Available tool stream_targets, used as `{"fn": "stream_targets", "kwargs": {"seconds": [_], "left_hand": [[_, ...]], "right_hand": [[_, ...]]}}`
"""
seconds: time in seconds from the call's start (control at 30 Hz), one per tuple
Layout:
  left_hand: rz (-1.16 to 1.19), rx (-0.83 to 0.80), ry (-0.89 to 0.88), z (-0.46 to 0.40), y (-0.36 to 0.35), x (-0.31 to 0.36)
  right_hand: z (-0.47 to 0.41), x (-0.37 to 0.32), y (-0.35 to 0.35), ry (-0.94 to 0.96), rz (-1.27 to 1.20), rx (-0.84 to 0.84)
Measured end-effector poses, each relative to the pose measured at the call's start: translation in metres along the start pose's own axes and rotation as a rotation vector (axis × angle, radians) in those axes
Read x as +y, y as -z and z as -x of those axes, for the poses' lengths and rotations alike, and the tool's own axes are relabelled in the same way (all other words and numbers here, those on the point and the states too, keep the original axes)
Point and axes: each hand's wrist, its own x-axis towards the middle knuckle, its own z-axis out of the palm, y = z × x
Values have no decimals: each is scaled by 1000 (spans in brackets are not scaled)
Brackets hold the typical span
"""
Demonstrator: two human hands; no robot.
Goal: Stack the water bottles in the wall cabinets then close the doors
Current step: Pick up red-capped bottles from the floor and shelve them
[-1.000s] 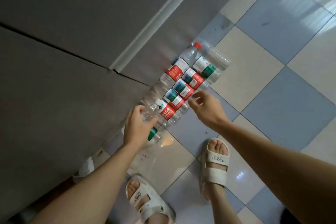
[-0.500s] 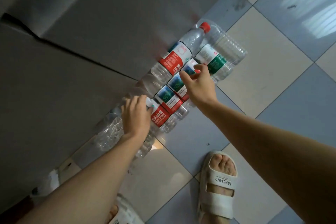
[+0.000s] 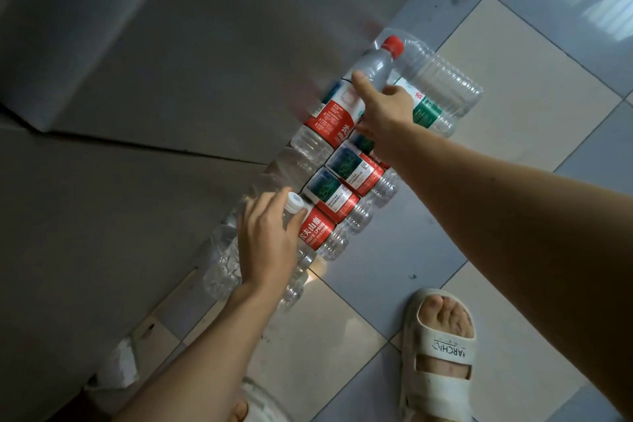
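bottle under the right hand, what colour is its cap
Red; the cap shows clearly in the head view.

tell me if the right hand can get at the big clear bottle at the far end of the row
Probably yes. The right hand is already on the red-capped bottle right beside the big clear bottle, whose top and far side lie bare, with nothing over them.

Floor (image 3: 513,120): square tiles, cream and pale blue-grey in checker pattern, scuffed and spotted. Grey panels (image 3: 120,216) fill the left side, dark seam between them. Window light patch (image 3: 596,0) upper right.
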Motion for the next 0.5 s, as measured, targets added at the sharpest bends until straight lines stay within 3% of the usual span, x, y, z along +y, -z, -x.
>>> {"fn": "stream_targets", "kwargs": {"seconds": [0.37, 0.5], "left_hand": [[151, -10, -7, -3, 17, 36], [346, 26, -43, 5, 33, 74]], "right_hand": [[30, -8, 40, 38, 66, -56], [62, -21, 73, 203, 208, -87]]}}
